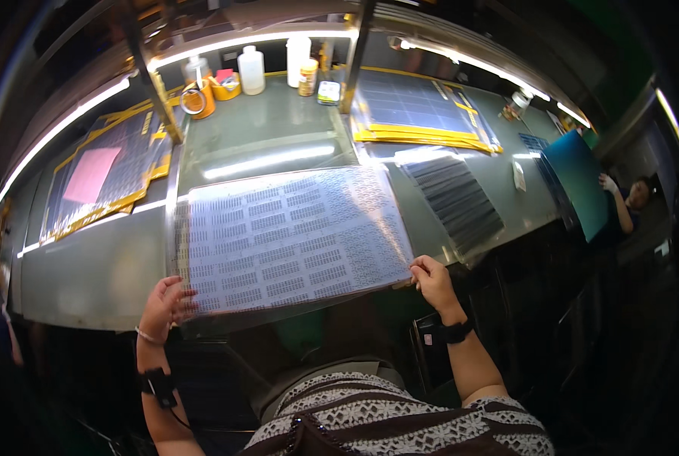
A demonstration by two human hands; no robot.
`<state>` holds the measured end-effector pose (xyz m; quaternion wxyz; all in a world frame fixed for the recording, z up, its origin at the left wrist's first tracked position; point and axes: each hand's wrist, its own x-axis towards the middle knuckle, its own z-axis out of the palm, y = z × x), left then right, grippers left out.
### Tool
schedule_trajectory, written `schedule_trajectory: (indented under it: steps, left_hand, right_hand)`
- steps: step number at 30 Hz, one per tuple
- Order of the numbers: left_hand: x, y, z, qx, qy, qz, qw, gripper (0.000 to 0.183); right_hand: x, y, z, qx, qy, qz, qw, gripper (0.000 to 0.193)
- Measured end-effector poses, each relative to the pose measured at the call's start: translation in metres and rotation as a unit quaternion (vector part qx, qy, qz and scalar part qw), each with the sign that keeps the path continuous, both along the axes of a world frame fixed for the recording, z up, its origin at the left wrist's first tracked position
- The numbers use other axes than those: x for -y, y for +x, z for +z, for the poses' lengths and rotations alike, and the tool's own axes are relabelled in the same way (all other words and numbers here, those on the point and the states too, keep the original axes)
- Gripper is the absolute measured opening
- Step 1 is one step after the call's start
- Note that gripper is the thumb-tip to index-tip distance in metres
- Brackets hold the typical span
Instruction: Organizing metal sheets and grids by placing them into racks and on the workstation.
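Observation:
A large translucent film sheet point(279, 235) printed with blocks of small dark marks lies on the bench before me, tilted a little. Clear film shows along its left and front edges. My right hand point(433, 283) pinches the sheet's near right corner between thumb and fingers. At the near left corner is my left hand point(166, 305), its fingers apart and partly seen through the clear edge; whether they touch the film is hard to tell.
Yellow-edged dark films point(423, 106) are stacked at back right, others point(138, 144) at left under a pink sheet point(92, 175). A dark striped sheet point(457, 201) lies right. Bottles point(252, 72) and tape rolls point(197, 100) stand behind. Another person point(621, 201) holds a green panel point(580, 182).

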<state>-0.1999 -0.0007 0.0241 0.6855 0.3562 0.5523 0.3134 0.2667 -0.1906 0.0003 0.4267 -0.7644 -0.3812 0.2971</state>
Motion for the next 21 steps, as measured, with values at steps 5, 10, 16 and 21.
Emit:
schedule_trajectory:
  steps: [5, 10, 16, 21]
  left_hand:
    - [0.013, 0.001, -0.008, -0.125, 0.099, -0.125, 0.979, 0.049]
    - [0.002, 0.001, -0.031, -0.207, 0.145, 0.01, 0.968, 0.047]
    - [0.028, 0.015, 0.0, -0.182, 0.126, -0.066, 0.973, 0.038]
    - [0.025, -0.01, -0.044, -0.181, 0.122, 0.017, 0.976, 0.034]
  right_hand:
    - [0.002, -0.005, 0.007, -0.02, 0.008, -0.041, 0.999, 0.005]
    - [0.005, 0.001, -0.01, 0.142, 0.009, -0.05, 0.988, 0.01]
    - [0.007, -0.002, -0.013, 0.182, 0.019, -0.047, 0.982, 0.014]
    - [0.009, -0.01, -0.02, 0.255, 0.045, -0.034, 0.965, 0.015]
